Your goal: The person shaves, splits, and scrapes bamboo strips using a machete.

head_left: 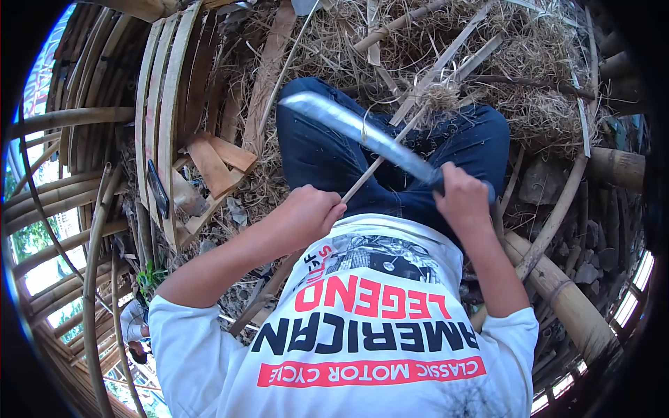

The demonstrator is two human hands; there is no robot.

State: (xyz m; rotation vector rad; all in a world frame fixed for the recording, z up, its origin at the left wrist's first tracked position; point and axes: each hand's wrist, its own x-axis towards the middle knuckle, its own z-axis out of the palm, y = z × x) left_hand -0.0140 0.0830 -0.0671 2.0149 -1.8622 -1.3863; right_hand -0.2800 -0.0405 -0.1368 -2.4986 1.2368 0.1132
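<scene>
My right hand (464, 200) is wrapped round the dark handle of a machete (362, 134). Its long blade points up and to the left over my crossed legs, slightly blurred. In my left hand (317, 214), closed near my waist, is one end of a thin bamboo strip (361, 184). The strip slants away to the upper right, and the blade crosses over it in this view. Curled shavings (440, 96) bunch around the strip's far part, between my knees.
A heap of bamboo shavings (529, 104) covers the ground ahead. Wooden planks (167, 104) stand at left, with a dark phone-like object (158, 189) on them. Thick bamboo poles (564, 299) lie at right. Another person (134, 322) is beyond the bamboo fence at lower left.
</scene>
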